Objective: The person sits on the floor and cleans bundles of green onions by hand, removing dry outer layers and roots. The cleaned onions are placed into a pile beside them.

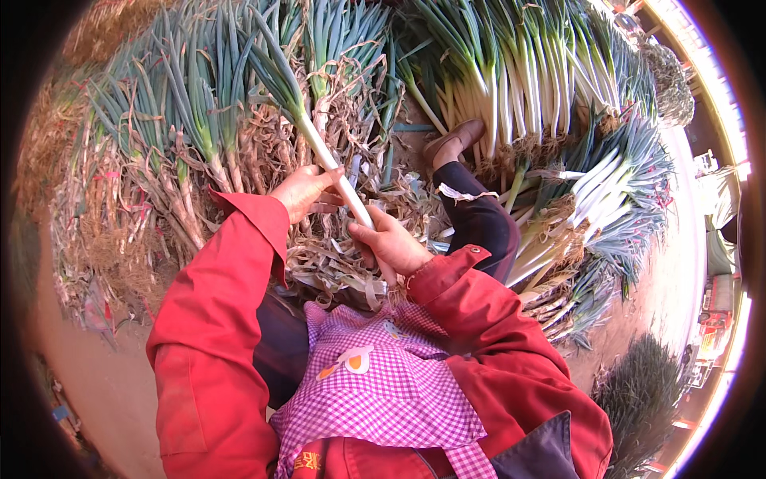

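One long green onion [320, 143] slants across the middle of the view, its white stalk bare and its green leaves pointing up and away. My left hand [308, 191] is at the upper part of the white stalk, with the thumb laid along it. Lower down, my right hand [389, 239] grips the same stalk near the root end, which points toward my lap. Beneath both hands lies a heap of dry, peeled leaf husks [332, 263]. A checked apron [383, 383] covers my lap.
Unpeeled green onions with dry brown husks [197, 161] stand packed at the left and front. Cleaned white-stalked onions [526, 90] lean in rows at the upper right. More bundles [598, 197] lie at the right, beside my bent leg [479, 215]. A dark green heap [637, 401] sits lower right.
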Demonstrator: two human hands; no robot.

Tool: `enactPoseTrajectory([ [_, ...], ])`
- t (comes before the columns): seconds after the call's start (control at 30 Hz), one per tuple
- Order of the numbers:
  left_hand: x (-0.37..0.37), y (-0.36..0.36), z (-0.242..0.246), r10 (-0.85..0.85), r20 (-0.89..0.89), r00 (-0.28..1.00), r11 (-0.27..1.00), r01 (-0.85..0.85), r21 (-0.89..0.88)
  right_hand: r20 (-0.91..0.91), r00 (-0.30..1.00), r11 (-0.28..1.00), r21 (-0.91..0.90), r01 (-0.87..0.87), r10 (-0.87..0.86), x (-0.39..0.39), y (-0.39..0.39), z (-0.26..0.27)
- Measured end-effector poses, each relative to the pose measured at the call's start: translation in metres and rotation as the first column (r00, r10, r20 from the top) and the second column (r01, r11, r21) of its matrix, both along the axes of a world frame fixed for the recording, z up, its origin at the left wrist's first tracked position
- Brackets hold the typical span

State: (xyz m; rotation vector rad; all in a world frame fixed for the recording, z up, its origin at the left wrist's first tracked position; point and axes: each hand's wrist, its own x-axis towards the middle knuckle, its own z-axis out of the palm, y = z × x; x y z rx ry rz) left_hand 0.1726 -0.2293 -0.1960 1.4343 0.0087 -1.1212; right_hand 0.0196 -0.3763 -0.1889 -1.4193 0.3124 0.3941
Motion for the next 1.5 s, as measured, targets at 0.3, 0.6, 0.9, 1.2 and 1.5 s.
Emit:
enactPoseTrajectory([
  [0.3,0.076,0.005,-0.039,0.599,-0.011,0.801,0.79,-0.593,-0.153,-0.063,0.998,0.975,0.222,-0.005,0.02,-0.051,-0.016,0.028],
  [0.6,0.076,-0.004,-0.053,0.113,0.773,0.624,0.818,-0.5,0.283,0.088,0.996,0.987,-0.163,-0.006,0.02,-0.057,0.003,0.007],
  [0.9,0.091,0.015,-0.027,0.576,0.132,0.807,0.817,-0.565,-0.11,-0.152,0.986,0.994,0.075,0.077,-0.065,-0.055,-0.009,0.0],
  [1.2,0.271,0.258,-0.094,0.758,-0.504,0.415,0.066,-0.816,-0.574,-0.071,0.996,0.998,-0.005,0.057,-0.057,-0.08,-0.057,0.005],
  [1.5,0.232,0.154,-0.079,0.772,-0.028,0.635,0.622,-0.763,-0.172,0.319,0.622,0.642,-0.053,0.765,-0.715,-0.226,-0.175,0.114],
])
